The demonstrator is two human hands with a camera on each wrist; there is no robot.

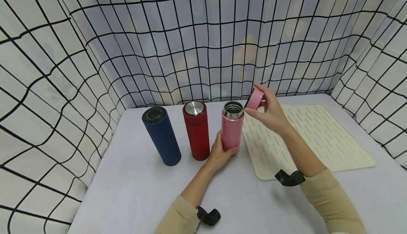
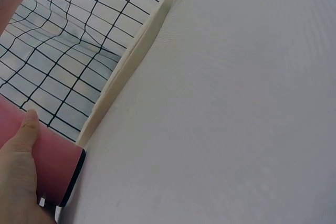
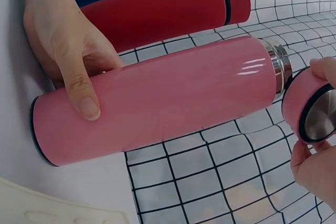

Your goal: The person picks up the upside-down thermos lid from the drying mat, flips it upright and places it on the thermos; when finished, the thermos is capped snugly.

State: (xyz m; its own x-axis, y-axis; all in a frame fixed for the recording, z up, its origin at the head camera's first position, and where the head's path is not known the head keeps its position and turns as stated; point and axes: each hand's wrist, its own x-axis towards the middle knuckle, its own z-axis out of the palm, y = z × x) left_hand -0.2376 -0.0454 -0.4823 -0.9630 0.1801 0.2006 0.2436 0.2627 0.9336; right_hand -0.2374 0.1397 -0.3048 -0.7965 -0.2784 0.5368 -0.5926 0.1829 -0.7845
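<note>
A pink thermos (image 1: 231, 129) stands on the white table with its steel neck bare and its mouth open. My left hand (image 1: 219, 155) grips it low on the body; in the right wrist view the left thumb (image 3: 80, 90) lies across its side. Beside the mouth, my right hand (image 1: 271, 112) holds the pink lid (image 1: 255, 99) tilted, thumb and fingers at its rim. The lid's steel top (image 3: 321, 116) shows in the right wrist view. In the left wrist view only the thermos base (image 2: 60, 169) and part of the left hand appear.
To the left of the pink thermos stand a red thermos (image 1: 198, 135) with a steel-topped lid and a blue thermos (image 1: 163, 136), both lidded. A cream ridged mat (image 1: 321, 138) lies on the right. Black netting (image 1: 206, 46) over pale cloth surrounds the table's back and sides.
</note>
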